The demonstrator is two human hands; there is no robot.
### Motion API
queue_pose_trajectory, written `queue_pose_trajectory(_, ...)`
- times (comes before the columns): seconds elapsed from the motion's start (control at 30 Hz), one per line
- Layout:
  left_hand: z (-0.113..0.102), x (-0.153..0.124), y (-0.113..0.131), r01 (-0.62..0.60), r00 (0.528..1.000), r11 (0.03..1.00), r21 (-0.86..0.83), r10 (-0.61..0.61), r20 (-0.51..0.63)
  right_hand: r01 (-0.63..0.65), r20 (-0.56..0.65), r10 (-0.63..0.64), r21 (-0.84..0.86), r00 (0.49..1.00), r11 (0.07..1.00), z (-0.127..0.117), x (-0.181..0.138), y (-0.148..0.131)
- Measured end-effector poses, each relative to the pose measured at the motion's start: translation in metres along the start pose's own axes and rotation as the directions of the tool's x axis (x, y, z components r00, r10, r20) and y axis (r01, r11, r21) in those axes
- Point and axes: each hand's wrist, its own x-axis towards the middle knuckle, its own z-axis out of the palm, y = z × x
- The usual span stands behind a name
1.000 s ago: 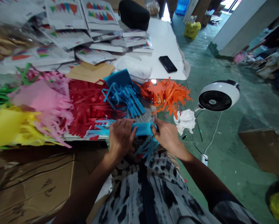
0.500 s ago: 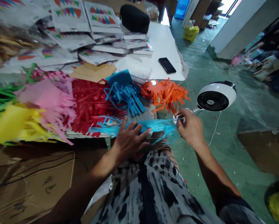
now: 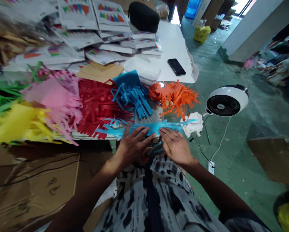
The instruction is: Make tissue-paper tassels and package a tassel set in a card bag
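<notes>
A light-blue fringed paper tassel point(image 3: 156, 126) lies stretched sideways along the table's near edge. My left hand point(image 3: 134, 145) rests on its middle, fingers spread and fairly flat. Close to the right of it, my right hand point(image 3: 175, 145) lies flat on the same paper, fingers extended side by side. Loose strips stick out past both hands, to the left over the red fringe point(image 3: 96, 103) and to the right over a crumpled white tissue point(image 3: 194, 124). Behind lie a darker blue tassel point(image 3: 132, 93) and an orange fringed bundle point(image 3: 174, 95).
Pink point(image 3: 59, 100), yellow point(image 3: 21, 124) and green point(image 3: 1, 96) fringed paper covers the table's left. Printed packets point(image 3: 74, 14), a black case point(image 3: 143, 16) and a phone point(image 3: 176, 67) stand behind. A fan point(image 3: 226, 100) is at the right, a cardboard box point(image 3: 38, 190) below left.
My right hand has let go of the strip ends at the right and moved left, flat onto the light-blue paper. The left hand stays in place. The white tissue is now uncovered.
</notes>
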Motion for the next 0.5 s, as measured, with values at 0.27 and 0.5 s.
queue_pose_trajectory(0.27, -0.026, -0.026, -0.049, 0.088, 0.97, 0.995, -0.035, -0.094, -0.226, -0.003, -0.09, 0.002, -0.01, 0.996, 1.0, -0.001, 0.004, 0.003)
queue_pose_trajectory(0.5, -0.017, 0.008, -0.013, 0.002, 0.926, 1.0, -0.03, -0.013, -0.379, 0.052, -0.129, -0.057, -0.046, 0.99, 0.998, 0.002, 0.009, 0.007)
